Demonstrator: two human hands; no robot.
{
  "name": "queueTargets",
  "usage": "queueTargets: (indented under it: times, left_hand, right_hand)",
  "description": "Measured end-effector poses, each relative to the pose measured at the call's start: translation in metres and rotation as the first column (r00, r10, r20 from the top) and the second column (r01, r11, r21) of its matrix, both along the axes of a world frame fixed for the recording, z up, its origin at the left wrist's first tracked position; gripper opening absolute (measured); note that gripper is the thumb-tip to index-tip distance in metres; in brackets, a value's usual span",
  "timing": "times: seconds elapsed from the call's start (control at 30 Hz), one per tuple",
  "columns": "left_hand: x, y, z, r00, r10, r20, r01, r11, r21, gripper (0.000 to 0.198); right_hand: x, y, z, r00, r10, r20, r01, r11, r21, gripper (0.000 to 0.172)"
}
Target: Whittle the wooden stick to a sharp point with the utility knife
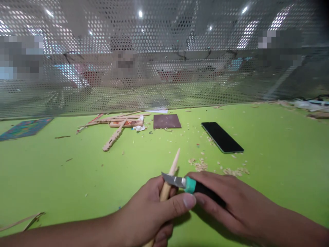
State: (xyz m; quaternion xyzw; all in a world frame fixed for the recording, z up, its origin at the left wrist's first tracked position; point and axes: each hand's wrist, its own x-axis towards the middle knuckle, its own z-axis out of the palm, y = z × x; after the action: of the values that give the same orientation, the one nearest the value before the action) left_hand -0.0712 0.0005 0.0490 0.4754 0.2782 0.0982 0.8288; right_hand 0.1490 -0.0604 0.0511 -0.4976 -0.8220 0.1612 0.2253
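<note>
My left hand [154,209] is wrapped round a pale wooden stick [174,164], whose tapered tip points up and away. In my right hand [226,202] is a carving knife [190,185] with a black and turquoise handle. Its short metal blade lies across the stick just above my left fingers. My left thumb rests close to the turquoise collar of the knife, near my right fingertips. The lower part of the stick is mostly hidden by my left hand.
Wood shavings [200,164] lie beyond my right hand, with a black phone [222,137] behind them. Further back are a brown square sheet [167,121] and carved sticks [114,135]. A colourful mat [25,128] lies at left. A perforated screen [154,85] stands behind the green table [64,181].
</note>
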Motion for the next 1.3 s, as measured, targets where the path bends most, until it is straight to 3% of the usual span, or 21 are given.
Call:
queueTargets:
  times: [0.13, 0.27, 0.4, 0.53, 0.67, 0.87, 1.1, 1.3]
  left_hand:
    - [0.0, 0.0, -0.003, 0.999, -0.045, -0.02, 0.045, 0.998, 0.039, 0.051]
    - [0.0, -0.002, -0.005, 0.999, -0.018, -0.044, 0.02, 0.999, 0.05, 0.054]
    - [0.001, -0.006, -0.006, 0.999, 0.013, -0.049, -0.011, 0.999, 0.03, 0.053]
    - [0.003, -0.009, -0.007, 0.993, 0.121, 0.003, -0.12, 0.992, -0.047, 0.052]
    - [0.004, -0.009, -0.01, 0.987, 0.154, 0.047, -0.148, 0.983, -0.108, 0.047]
    - [0.002, -0.006, -0.017, 0.995, 0.073, 0.073, -0.07, 0.997, -0.044, 0.051]
    - [-0.001, 0.002, -0.014, 0.996, -0.092, 0.02, 0.09, 0.993, 0.077, 0.049]
    - [0.001, 0.0, -0.015, 0.998, -0.057, 0.036, 0.053, 0.995, 0.088, 0.064]
  right_hand:
    - [-0.003, -0.003, 0.004, 0.999, 0.05, -0.019, -0.051, 0.995, -0.086, 0.02]
    - [-0.004, -0.004, 0.001, 0.999, 0.036, -0.018, -0.037, 0.997, -0.068, 0.025]
    - [-0.004, -0.005, -0.006, 0.999, 0.01, 0.044, -0.012, 0.999, 0.049, 0.031]
    - [-0.002, -0.002, -0.009, 0.987, -0.093, 0.128, 0.06, 0.969, 0.238, 0.037]
    - [0.006, 0.004, -0.008, 0.983, -0.144, 0.115, 0.105, 0.949, 0.298, 0.036]
    - [0.009, 0.006, -0.006, 0.985, -0.149, 0.086, 0.125, 0.963, 0.239, 0.037]
    - [0.002, 0.0, 0.004, 0.999, 0.043, -0.026, -0.044, 0.998, -0.054, 0.025]
    - [0.001, -0.002, -0.002, 0.998, 0.056, -0.001, -0.056, 0.998, 0.015, 0.03]
